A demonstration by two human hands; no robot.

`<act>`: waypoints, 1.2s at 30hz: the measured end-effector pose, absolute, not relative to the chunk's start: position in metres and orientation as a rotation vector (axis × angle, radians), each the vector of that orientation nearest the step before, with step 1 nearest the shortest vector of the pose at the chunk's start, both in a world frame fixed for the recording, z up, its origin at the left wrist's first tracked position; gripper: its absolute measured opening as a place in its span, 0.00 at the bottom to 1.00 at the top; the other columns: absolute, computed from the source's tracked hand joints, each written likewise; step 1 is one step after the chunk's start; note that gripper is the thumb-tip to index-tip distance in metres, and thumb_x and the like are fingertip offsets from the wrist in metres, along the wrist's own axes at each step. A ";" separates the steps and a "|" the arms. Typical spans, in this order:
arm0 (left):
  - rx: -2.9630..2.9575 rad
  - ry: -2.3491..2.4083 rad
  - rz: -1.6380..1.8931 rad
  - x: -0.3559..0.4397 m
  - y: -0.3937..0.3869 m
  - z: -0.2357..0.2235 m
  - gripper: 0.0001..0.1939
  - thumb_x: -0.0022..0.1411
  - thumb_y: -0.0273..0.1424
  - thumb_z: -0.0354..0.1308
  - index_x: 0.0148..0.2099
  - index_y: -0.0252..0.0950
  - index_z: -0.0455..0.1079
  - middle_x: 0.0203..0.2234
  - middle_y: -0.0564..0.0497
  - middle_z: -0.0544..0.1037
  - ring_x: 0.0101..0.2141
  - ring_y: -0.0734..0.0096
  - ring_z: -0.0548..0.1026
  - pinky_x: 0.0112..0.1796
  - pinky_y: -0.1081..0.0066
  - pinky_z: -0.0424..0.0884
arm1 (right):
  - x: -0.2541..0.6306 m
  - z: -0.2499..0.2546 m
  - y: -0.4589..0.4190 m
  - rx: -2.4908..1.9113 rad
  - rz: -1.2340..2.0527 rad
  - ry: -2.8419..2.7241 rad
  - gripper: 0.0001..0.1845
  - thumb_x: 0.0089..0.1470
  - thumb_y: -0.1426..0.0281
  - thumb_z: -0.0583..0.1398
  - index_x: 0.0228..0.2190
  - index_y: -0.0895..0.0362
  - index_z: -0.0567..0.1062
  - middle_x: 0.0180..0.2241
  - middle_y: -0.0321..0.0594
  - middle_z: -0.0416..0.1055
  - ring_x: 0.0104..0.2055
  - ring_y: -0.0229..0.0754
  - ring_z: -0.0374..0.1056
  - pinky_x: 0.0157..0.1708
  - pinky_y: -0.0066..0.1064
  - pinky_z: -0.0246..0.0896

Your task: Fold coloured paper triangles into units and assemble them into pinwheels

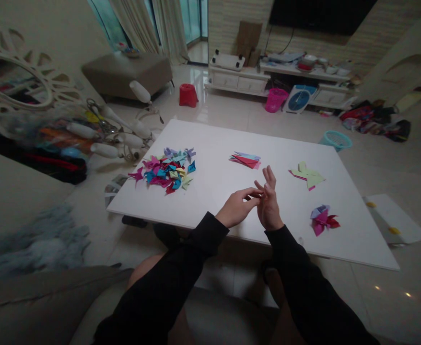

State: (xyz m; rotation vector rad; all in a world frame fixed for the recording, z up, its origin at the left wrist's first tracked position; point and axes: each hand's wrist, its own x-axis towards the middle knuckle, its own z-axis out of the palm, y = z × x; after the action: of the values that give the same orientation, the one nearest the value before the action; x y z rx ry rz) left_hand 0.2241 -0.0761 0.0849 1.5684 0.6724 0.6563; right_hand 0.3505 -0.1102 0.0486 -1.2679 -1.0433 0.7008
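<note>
Above a white table [210, 148], the left hand [237, 206] bent inward, its fingers curled against the right hand [269, 208], any grip impossible to tell; the right's fingers stood raised, parted. On it lay one paper pile [167, 171] at left, one bundle [245, 160] beyond the hands, one green stack [308, 176] and one cluster [323, 220] at right.
</note>
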 end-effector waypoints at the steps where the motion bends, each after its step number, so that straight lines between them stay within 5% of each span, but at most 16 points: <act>1: 1.568 0.669 0.654 0.225 -0.076 0.084 0.16 0.62 0.28 0.55 0.50 0.33 0.77 0.48 0.44 0.81 0.47 0.64 0.77 0.52 0.65 0.68 | 0.350 0.049 -0.111 -1.266 0.705 -1.036 0.35 0.62 0.48 0.50 0.68 0.35 0.52 0.73 0.31 0.45 0.73 0.51 0.44 0.67 0.57 0.47; 8: 1.553 0.632 0.617 0.225 -0.075 0.081 0.16 0.62 0.29 0.55 0.50 0.33 0.77 0.49 0.43 0.81 0.50 0.63 0.76 0.56 0.64 0.66 | 0.348 0.049 -0.113 -1.249 0.768 -0.951 0.35 0.62 0.50 0.51 0.68 0.36 0.53 0.73 0.34 0.45 0.69 0.53 0.54 0.65 0.56 0.50; 22: 1.628 0.663 0.582 0.218 -0.076 0.075 0.18 0.62 0.28 0.54 0.53 0.37 0.76 0.50 0.47 0.80 0.48 0.65 0.76 0.52 0.66 0.70 | 0.339 0.054 -0.114 -1.285 0.847 -0.991 0.33 0.63 0.51 0.50 0.67 0.39 0.53 0.71 0.41 0.50 0.68 0.55 0.57 0.54 0.51 0.66; 30: 1.622 0.691 0.649 0.204 -0.074 0.082 0.18 0.62 0.30 0.56 0.54 0.35 0.76 0.51 0.44 0.80 0.48 0.62 0.76 0.44 0.67 0.72 | 0.335 0.049 -0.109 -1.241 0.894 -0.980 0.33 0.62 0.50 0.53 0.65 0.41 0.57 0.68 0.43 0.56 0.66 0.55 0.60 0.59 0.55 0.60; 36: 1.690 0.702 0.546 0.203 -0.073 0.075 0.17 0.62 0.29 0.56 0.52 0.35 0.76 0.48 0.45 0.81 0.46 0.65 0.78 0.49 0.66 0.71 | 0.337 0.051 -0.110 -1.287 0.811 -1.045 0.31 0.63 0.51 0.50 0.65 0.41 0.56 0.68 0.43 0.57 0.66 0.54 0.60 0.60 0.54 0.58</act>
State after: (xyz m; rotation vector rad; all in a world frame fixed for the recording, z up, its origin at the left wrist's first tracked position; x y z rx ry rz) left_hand 0.2034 -0.0729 0.0746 1.6900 0.7022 0.5465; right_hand 0.3365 -0.1096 0.0512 -1.2874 -1.0452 0.8108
